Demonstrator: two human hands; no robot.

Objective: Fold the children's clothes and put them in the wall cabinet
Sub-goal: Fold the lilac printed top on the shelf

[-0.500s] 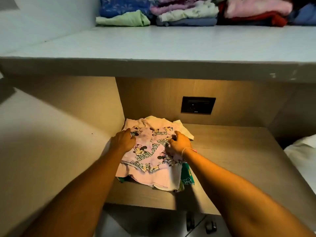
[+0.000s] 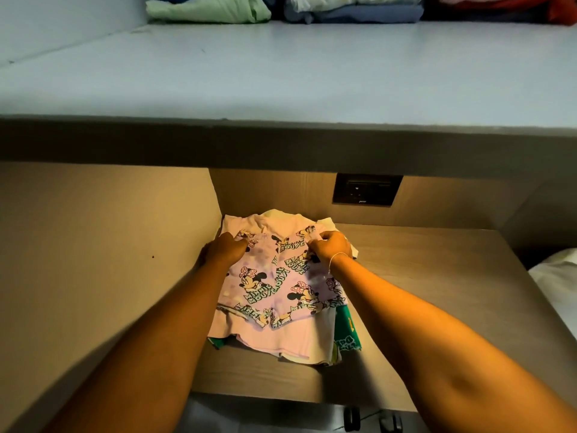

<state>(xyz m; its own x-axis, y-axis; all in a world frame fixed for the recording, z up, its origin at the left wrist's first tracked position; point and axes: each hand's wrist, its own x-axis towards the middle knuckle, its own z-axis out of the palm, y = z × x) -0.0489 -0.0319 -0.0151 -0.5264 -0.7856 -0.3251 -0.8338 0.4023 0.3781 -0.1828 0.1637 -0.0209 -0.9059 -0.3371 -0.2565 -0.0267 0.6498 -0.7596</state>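
A pink cartoon-print children's garment (image 2: 281, 285) lies on top of a small stack of clothes on the lower wooden cabinet shelf (image 2: 421, 323). A plain pink piece (image 2: 249, 334) lies under it, with a green one (image 2: 346, 332) peeking out at the right. My left hand (image 2: 224, 250) rests on the printed garment's upper left part, fingers curled over the cloth. My right hand (image 2: 331, 248) pinches the cloth at its upper right edge. Both forearms reach in from below.
A thick pale shelf (image 2: 281, 82) juts out above the stack, holding folded clothes at its back: a green one (image 2: 209, 9) and a blue one (image 2: 365, 14). A black wall socket (image 2: 367, 189) sits behind. A wooden side wall (image 2: 93, 260) stands left, white bedding (image 2: 559, 276) at right.
Both hands have slid a little farther back, toward the top edge of the printed garment. The camera has tilted down and closer.
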